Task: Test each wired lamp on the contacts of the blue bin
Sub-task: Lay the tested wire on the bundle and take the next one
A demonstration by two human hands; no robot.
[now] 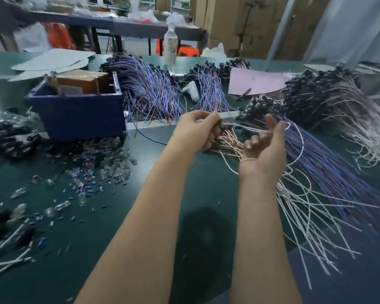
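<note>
1. Step in hand, as we read it: picking one lamp out for testing, not yet testing. Both hands are well to the right of the blue bin (79,116), nothing touching it.
2. Left hand (196,130): grip curled round a bundle of wired lamps (225,139), bare copper ends fanning out below the fist. It hangs just above the worktop (184,183), right of the bin & a bit nearer to us.
3. Right hand (264,148): palm up, further right of the bin than the left hand, fingers half curled. A white wire (246,128) runs from the bundle across those fingers and loops away behind the hand. Frame is blurred there, so we cannot tell if the grip pinches the wire or the wire only lies on it.
4. Contacts: we can't make them out on the bin from this angle. A brown box (81,82) sits inside it.
5. Other stock: a heap of blue-wired lamps (145,88) just right of the bin, touching its side; loose glass bulbs (119,167) in front of the bin.
6. Next move, in our judgement: get a firm pinch on the one wire, draw it clear of the bundle w/o dragging neighbours along, then carry its bare ends left to the bin. Needs both ends free & apart so each meets its own contact.
</note>
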